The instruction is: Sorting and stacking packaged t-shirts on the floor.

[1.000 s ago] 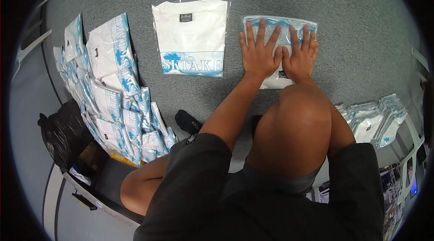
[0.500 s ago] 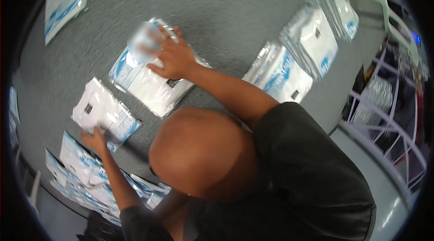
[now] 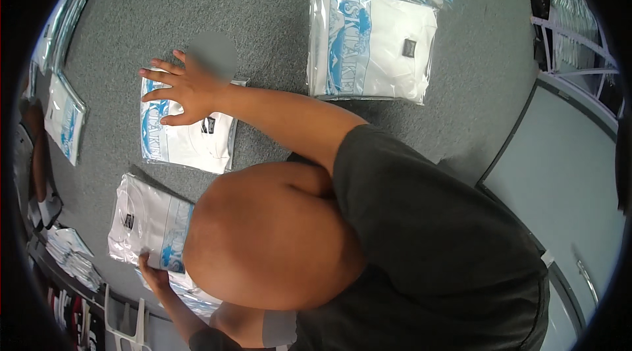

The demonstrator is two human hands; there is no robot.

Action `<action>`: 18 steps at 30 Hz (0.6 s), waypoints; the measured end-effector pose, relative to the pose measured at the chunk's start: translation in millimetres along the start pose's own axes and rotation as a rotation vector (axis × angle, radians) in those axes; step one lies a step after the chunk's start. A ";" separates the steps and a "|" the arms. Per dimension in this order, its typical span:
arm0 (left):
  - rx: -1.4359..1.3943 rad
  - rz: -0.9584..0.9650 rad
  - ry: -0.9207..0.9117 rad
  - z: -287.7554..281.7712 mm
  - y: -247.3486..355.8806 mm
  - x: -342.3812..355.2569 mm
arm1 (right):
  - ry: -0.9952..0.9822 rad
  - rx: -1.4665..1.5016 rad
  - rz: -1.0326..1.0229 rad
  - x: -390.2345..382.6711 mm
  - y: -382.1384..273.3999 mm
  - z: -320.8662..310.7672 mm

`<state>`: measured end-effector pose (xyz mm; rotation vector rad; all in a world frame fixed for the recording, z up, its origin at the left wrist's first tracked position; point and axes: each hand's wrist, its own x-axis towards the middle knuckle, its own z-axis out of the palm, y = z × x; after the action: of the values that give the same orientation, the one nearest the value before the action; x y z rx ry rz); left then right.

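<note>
My right hand (image 3: pixel 187 88) lies with fingers spread on a bagged white T-shirt with blue print (image 3: pixel 214 144), reaching across the middle-left of the view. A grey blurred patch hides what is just beyond its fingers. Lower left, my left hand (image 3: pixel 155 275) grips the bottom edge of another bagged white T-shirt (image 3: pixel 145 219), which lies partly over other bags. My bent knee (image 3: pixel 263 232) covers the floor between my forearms.
Stacked bagged shirts (image 3: pixel 368 42) lie on the grey carpet (image 3: pixel 257 15) at upper right, with more (image 3: pixel 62 114) at far left. Another person's leg (image 3: pixel 38 173) shows at the left rim. A white chair (image 3: pixel 125 318), a rack (image 3: pixel 559 22) and a grey panel (image 3: pixel 559 173) line the edges.
The view has swung round. My left hand has left the shirt it shared with my right hand and now holds another one. My right hand stays spread on its shirt.
</note>
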<state>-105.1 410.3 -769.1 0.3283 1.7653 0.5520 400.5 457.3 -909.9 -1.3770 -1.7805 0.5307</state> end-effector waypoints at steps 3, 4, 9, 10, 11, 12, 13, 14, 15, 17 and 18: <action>0.092 0.092 -0.100 -29.9 43.7 -32.5 | 0.067 0.027 -0.025 -0.6 -21.8 -27.0; 0.265 0.237 -0.069 -54.7 63.2 -38.0 | 0.068 0.134 -0.016 3.7 -37.4 -37.6; 0.398 0.404 -0.284 65.4 80.1 -86.2 | -0.034 0.708 0.221 -26.7 -73.1 -104.3; 0.425 0.432 -0.365 105.8 75.8 -98.6 | -0.018 0.801 0.284 -38.9 -82.6 -113.6; 0.504 0.405 -0.393 124.9 77.1 -100.7 | -0.024 0.904 0.385 -50.4 -89.3 -116.0; 0.417 0.350 -0.557 159.4 69.5 -102.9 | -0.036 1.008 0.492 -62.0 -92.6 -120.9; 0.348 0.401 -0.606 197.1 57.2 -107.8 | -0.077 1.134 0.522 -73.0 -90.8 -129.6; 0.290 0.383 -0.607 229.3 49.6 -113.6 | -0.123 1.265 0.553 -84.9 -93.3 -142.7; 0.257 0.375 -0.663 263.8 40.2 -119.9 | -0.119 1.186 0.598 -99.8 -92.6 -152.6; 0.246 0.349 -0.780 328.4 8.0 -125.2 | -0.036 0.957 0.725 -146.2 -85.7 -176.7; 0.282 0.346 -0.823 351.5 -5.4 -126.1 | 0.042 0.824 0.787 -167.3 -86.5 -186.6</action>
<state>266.7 411.4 -734.4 0.9257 0.9793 0.3281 510.9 246.3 -793.4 -1.3819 -0.7304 1.4370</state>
